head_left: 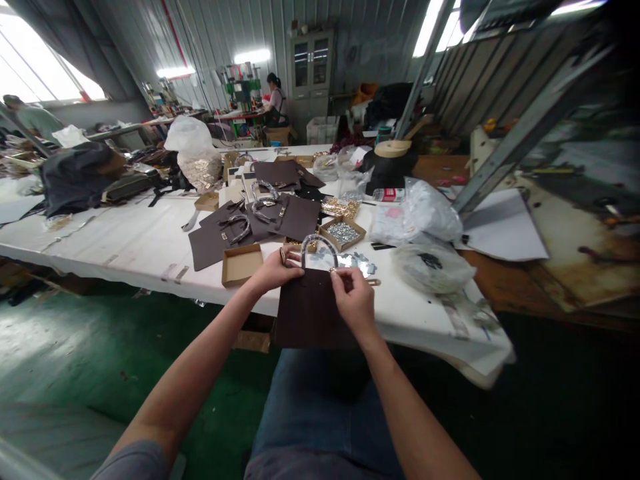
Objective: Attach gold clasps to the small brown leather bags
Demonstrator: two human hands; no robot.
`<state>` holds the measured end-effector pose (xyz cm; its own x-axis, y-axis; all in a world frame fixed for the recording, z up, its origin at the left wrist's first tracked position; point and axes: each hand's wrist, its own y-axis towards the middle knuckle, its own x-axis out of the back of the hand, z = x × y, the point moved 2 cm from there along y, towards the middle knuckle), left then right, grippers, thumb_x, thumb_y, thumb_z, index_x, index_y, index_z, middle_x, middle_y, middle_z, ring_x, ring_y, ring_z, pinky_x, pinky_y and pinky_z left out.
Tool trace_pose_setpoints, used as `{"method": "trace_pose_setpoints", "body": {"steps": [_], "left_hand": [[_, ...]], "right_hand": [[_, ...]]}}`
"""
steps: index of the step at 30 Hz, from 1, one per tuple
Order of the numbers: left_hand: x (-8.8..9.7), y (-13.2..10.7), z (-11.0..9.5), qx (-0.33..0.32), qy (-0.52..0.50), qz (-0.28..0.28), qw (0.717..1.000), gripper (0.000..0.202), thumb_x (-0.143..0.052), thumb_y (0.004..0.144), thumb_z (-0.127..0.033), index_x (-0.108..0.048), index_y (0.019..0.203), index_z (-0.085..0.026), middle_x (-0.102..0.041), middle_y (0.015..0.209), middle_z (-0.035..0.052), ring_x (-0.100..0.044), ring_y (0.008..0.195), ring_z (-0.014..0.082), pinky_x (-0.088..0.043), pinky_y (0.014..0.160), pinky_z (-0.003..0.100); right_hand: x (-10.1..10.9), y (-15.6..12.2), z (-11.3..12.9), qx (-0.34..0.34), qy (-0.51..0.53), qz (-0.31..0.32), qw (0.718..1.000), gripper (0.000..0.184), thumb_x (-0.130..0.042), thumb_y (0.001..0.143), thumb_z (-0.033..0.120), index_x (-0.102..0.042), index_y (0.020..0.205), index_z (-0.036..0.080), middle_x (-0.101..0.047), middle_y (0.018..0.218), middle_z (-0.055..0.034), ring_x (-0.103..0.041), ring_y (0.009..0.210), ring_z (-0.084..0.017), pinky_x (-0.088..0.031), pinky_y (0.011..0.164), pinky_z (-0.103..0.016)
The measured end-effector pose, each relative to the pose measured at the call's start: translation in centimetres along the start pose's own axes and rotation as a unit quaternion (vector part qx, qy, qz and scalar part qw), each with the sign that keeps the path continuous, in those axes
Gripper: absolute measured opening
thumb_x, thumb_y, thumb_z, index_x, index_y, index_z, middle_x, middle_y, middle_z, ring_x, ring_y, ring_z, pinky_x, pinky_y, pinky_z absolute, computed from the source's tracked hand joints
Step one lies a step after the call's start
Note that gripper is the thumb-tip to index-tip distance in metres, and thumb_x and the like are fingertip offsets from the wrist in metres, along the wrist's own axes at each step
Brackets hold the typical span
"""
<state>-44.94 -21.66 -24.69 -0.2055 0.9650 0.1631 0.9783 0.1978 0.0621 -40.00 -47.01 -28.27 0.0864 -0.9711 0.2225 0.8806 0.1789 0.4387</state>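
I hold a dark brown bag panel (pixel 307 310) upright over the near edge of the white table (pixel 125 243). A wrapped curved handle (pixel 320 243) arches above its top edge. My left hand (pixel 277 267) is closed on the panel's top left corner by the handle's left end. My right hand (pixel 353 300) pinches the handle's right end at the panel's top edge. What small part its fingers hold is too small to name.
Behind lie more brown panels with handles (pixel 260 217), an empty cardboard box (pixel 241 263), a box of silver fittings (pixel 343 232), a tray of gold fittings (pixel 340 207) and plastic bags (pixel 433 267). A person (pixel 275 100) works at a far bench. A slanted metal beam (pixel 520 127) rises at right.
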Motion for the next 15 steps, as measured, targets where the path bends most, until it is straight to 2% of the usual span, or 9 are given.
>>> {"method": "trace_pose_setpoints", "body": {"steps": [3, 6, 8, 12, 15], "left_hand": [[-0.9, -0.3, 0.7, 0.039, -0.024, 0.009, 0.999, 0.067, -0.098, 0.066, -0.018, -0.077, 0.129, -0.011, -0.083, 0.111, 0.0135, -0.077, 0.098, 0.0239, -0.06, 0.088, 0.035], [-1.3, -0.9, 1.5, 0.072, -0.052, 0.046, 0.995, 0.052, -0.098, 0.061, -0.019, -0.085, 0.111, -0.012, -0.086, 0.107, 0.0138, -0.077, 0.094, 0.0233, -0.059, 0.088, 0.034], [-1.5, -1.4, 1.9, 0.089, -0.072, 0.049, 0.992, 0.052, -0.097, 0.06, -0.018, -0.087, 0.111, -0.012, -0.087, 0.109, 0.0137, -0.077, 0.095, 0.023, -0.058, 0.088, 0.034], [-2.3, -1.7, 2.1, 0.099, -0.098, 0.002, 0.99, 0.057, -0.093, 0.057, -0.016, -0.087, 0.114, -0.011, -0.086, 0.11, 0.0116, -0.075, 0.098, 0.0204, -0.056, 0.088, 0.03], [-3.3, -1.4, 2.4, 0.134, -0.139, -0.027, 0.981, 0.06, -0.09, 0.054, -0.015, -0.083, 0.114, -0.015, -0.085, 0.101, 0.0082, -0.074, 0.087, 0.0197, -0.057, 0.081, 0.03]], "right_hand": [[0.3, 0.6, 0.0, 0.073, -0.062, 0.079, 0.992, 0.019, -0.066, 0.109, 0.046, -0.069, 0.109, 0.026, -0.077, 0.105, -0.0055, -0.073, 0.099, -0.026, -0.058, 0.096, -0.045], [1.4, 1.6, -1.3, 0.102, -0.08, 0.146, 0.981, 0.017, -0.058, 0.112, 0.041, -0.067, 0.115, 0.027, -0.072, 0.11, -0.0058, -0.069, 0.103, -0.025, -0.055, 0.098, -0.044], [2.4, 2.1, -2.6, 0.102, -0.063, 0.173, 0.978, 0.018, -0.057, 0.112, 0.041, -0.068, 0.116, 0.027, -0.071, 0.116, -0.007, -0.069, 0.108, -0.025, -0.056, 0.1, -0.044], [4.0, 1.8, -4.3, 0.09, -0.026, 0.189, 0.977, 0.021, -0.063, 0.11, 0.046, -0.076, 0.11, 0.03, -0.076, 0.118, -0.0067, -0.071, 0.11, -0.027, -0.058, 0.103, -0.043], [4.3, 0.7, -5.2, 0.046, -0.001, 0.198, 0.979, 0.024, -0.07, 0.106, 0.046, -0.079, 0.125, 0.032, -0.082, 0.117, -0.0043, -0.075, 0.107, -0.027, -0.06, 0.105, -0.044]]}}
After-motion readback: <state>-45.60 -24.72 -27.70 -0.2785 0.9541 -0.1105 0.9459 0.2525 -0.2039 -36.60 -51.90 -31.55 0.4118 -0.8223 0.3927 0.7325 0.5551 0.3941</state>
